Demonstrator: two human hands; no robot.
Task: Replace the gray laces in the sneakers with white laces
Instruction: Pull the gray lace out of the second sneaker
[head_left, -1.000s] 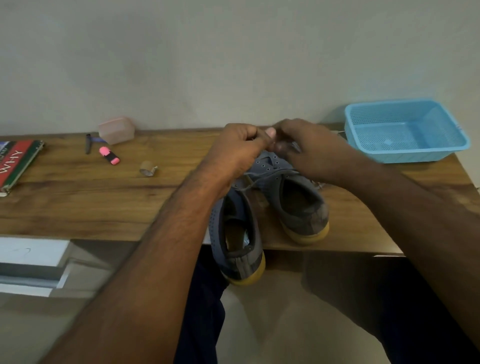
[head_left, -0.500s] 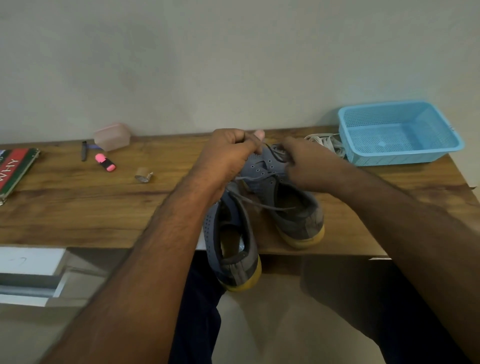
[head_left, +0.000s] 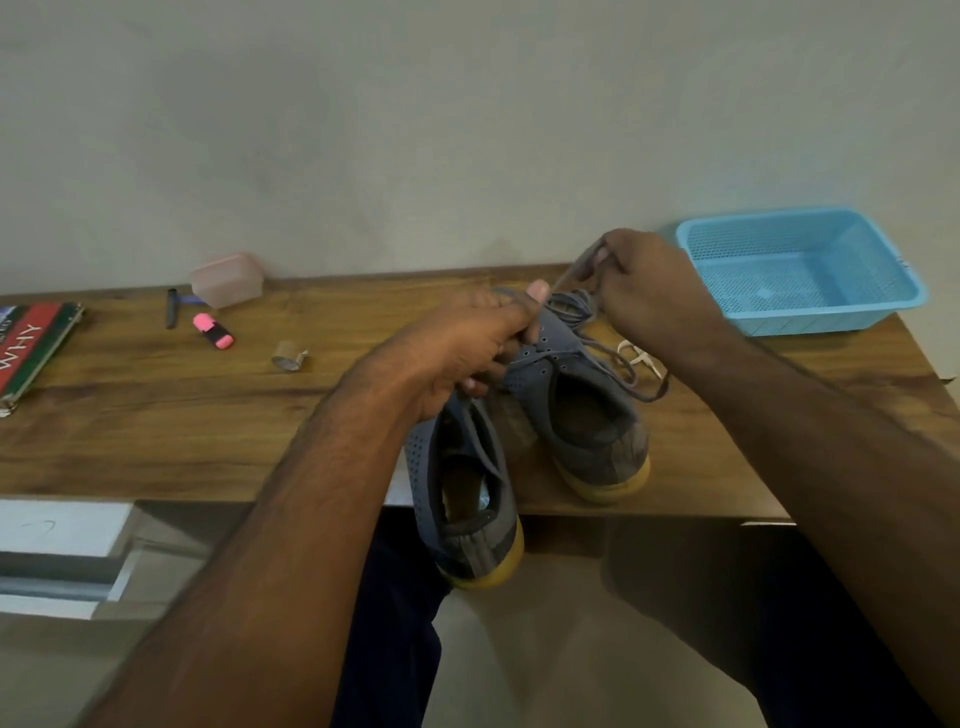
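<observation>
Left forearm enters from lower left, angled up and right across the desk edge. Left hand (head_left: 467, 343) curled over the toe end of the right-hand sneaker (head_left: 576, 410), thumb raised at the tip, fingers gripping the upper near the eyelets.

Left-hand sneaker (head_left: 462, 499) lies with its heel overhanging the wooden desk (head_left: 156, 415) edge, partly under the left wrist; the two sneakers lie side by side, heels toward the camera.

Right forearm enters from lower right, reaching up and left. Right hand (head_left: 644, 280) raised beyond the toe, fingers closed in a pinch on the gray lace (head_left: 571, 275), which runs taut from the pinch down to the shoe. Slack gray lace loops on the desk beside the shoe.

White lace (head_left: 641, 358) partly visible on the desk under the right wrist, near the blue basket (head_left: 883, 306).
</observation>
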